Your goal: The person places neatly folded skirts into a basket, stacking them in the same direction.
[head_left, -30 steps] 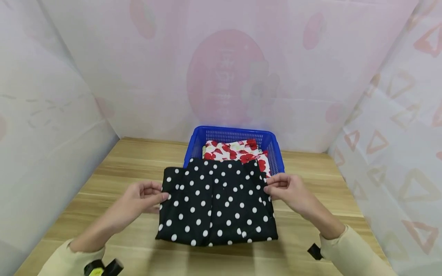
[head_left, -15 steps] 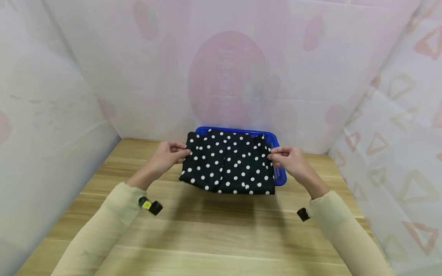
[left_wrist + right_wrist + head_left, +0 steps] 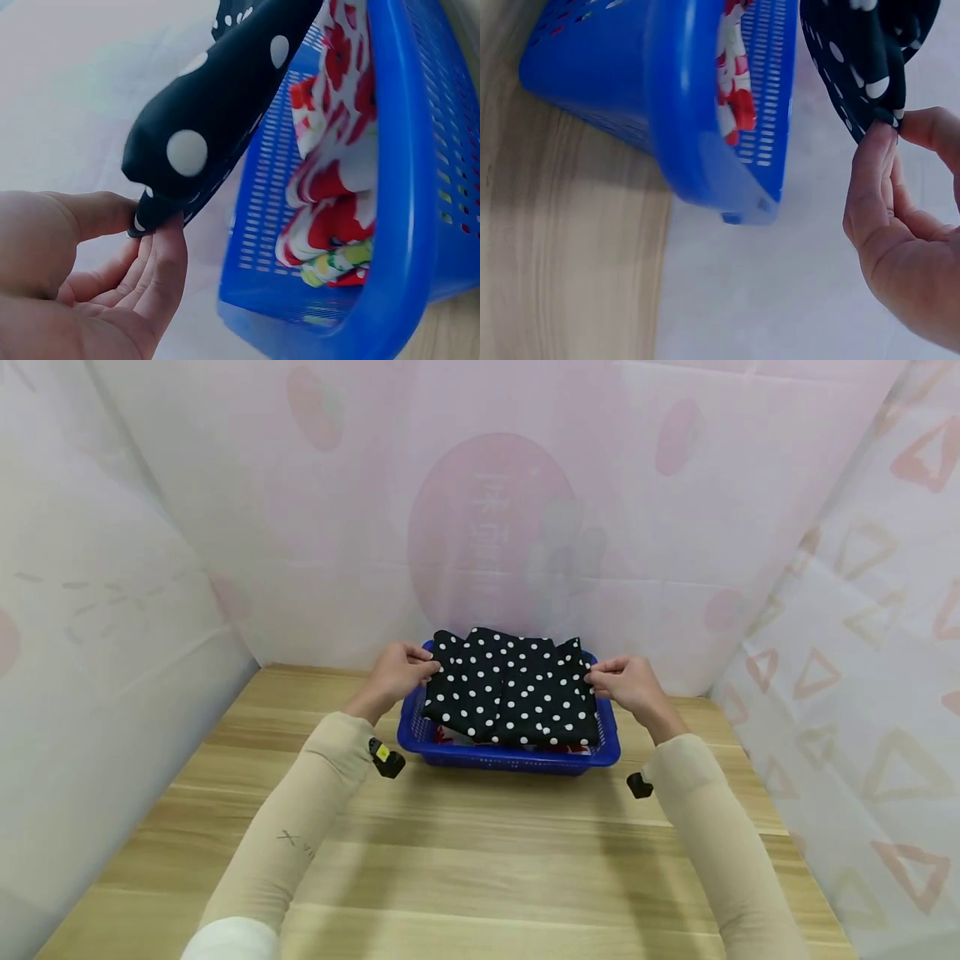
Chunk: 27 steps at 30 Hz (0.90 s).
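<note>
A folded black cloth with white polka dots point(image 3: 517, 689) is held over the blue plastic basket point(image 3: 510, 762). My left hand point(image 3: 400, 675) pinches its left edge between thumb and fingers, as the left wrist view shows close up. On the opposite side, my right hand point(image 3: 632, 683) pinches the right edge. Both wrist views show the cloth above the basket's rim, apart from what lies inside. Folded red-flowered white fabric point(image 3: 337, 150) lies in the basket, with a green-and-yellow patterned piece point(image 3: 337, 262) under it. The dotted cloth hides most of the basket's inside in the head view.
The basket stands on a wood-grain table point(image 3: 480, 868), near its back edge. A pale pink printed backdrop point(image 3: 345, 543) rises behind it. Printed white sheets flank the table on the left point(image 3: 97, 635) and right point(image 3: 847, 677).
Both hands have carried the dotted cloth forward, away from the body, from in front of the basket to over it. The basket's front rim now shows, and the red-flowered fabric is mostly covered.
</note>
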{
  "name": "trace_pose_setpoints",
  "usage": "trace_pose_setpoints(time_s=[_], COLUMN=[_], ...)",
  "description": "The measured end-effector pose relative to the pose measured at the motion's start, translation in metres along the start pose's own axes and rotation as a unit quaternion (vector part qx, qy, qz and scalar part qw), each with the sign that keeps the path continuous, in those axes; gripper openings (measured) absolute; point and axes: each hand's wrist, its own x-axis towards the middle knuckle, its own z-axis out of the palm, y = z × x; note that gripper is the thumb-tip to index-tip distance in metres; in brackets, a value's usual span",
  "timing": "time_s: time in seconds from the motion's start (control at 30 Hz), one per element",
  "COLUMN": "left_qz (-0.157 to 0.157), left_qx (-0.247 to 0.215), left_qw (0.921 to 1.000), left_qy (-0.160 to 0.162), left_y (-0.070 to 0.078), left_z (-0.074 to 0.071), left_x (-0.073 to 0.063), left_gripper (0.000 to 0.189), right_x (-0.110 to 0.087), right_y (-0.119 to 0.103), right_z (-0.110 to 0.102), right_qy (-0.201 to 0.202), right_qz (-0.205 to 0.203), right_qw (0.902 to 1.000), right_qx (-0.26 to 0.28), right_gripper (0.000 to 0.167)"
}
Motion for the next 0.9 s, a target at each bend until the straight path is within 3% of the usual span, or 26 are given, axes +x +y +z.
trace_pose_setpoints(time_s=[0.2, 0.37, 0.57, 0.73, 0.9], left_qz=[0.015, 0.040, 0.068, 0.051, 0.045], left_qx=[0.074, 0.151, 0.228, 0.276, 0.332], left_qw=[0.9970, 0.9876, 0.9710, 0.9596, 0.9423], left_qy=[0.018, 0.016, 0.027, 0.020, -0.011], left_y=[-0.010, -0.017, -0.021, -0.021, -0.018], left_z=[0.015, 0.026, 0.032, 0.033, 0.031], left_x=[0.005, 0.007, 0.011, 0.012, 0.006], left_gripper=[0.027, 0.027, 0.015, 0.048, 0.043], right_x=[0.010, 0.013, 0.016, 0.018, 0.014], right_y=[0.012, 0.020, 0.025, 0.024, 0.019], right_z=[0.008, 0.017, 0.028, 0.039, 0.044], right_qy=[0.017, 0.043, 0.064, 0.056, 0.036], right_qz=[0.001, -0.004, -0.039, -0.063, -0.085], right_qw=[0.9988, 0.9912, 0.9798, 0.9667, 0.9511], right_qx=[-0.047, -0.125, -0.186, -0.242, -0.295], right_gripper=[0.032, 0.027, 0.025, 0.024, 0.025])
